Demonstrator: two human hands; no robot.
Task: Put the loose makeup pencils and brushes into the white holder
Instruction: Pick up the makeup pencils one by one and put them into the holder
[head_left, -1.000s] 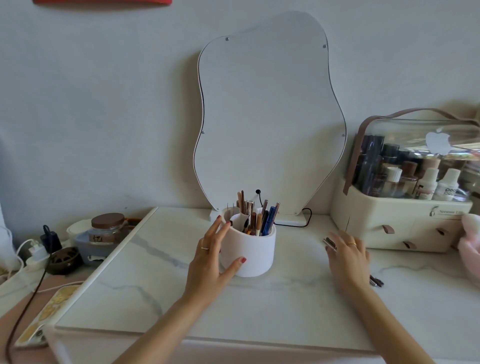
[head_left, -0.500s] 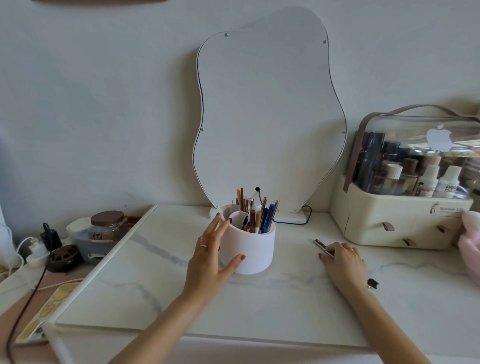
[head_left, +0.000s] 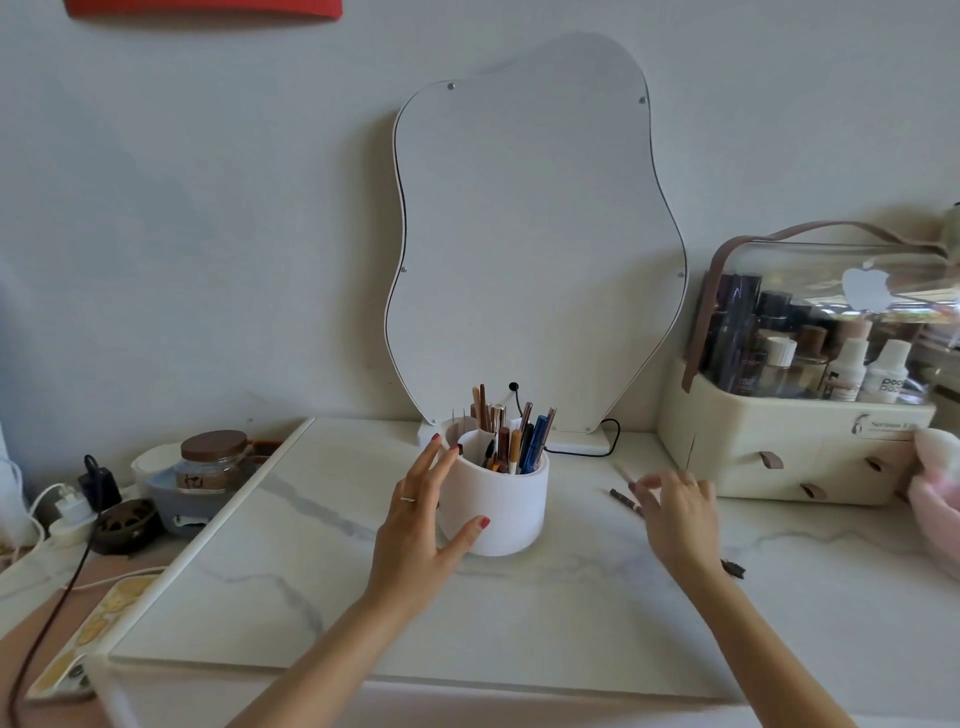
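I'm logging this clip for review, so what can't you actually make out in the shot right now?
All in the head view:
- Loose pencils: the right hand covers their middles, so their number is unclear.
- Right hand: motion-blurred; grip unclear.
- White holder: its left side is behind the left hand.
- Pink fluffy item: cut off by the right edge.
- Organizer label: too small.

Left hand (head_left: 415, 525): palm turned inward, fingers (head_left: 434, 462) extended upward and slightly spread, thumb stretched forward and apart from fingers; ring on one finger; red-painted nails. Left forearm bare, entering from lower centre, angled up and right. Right hand (head_left: 675, 514): palm down, fingers spread and loosely curled, blurred; ring on one finger. Right forearm bare, entering from lower right, angled up and left. Hands well apart.
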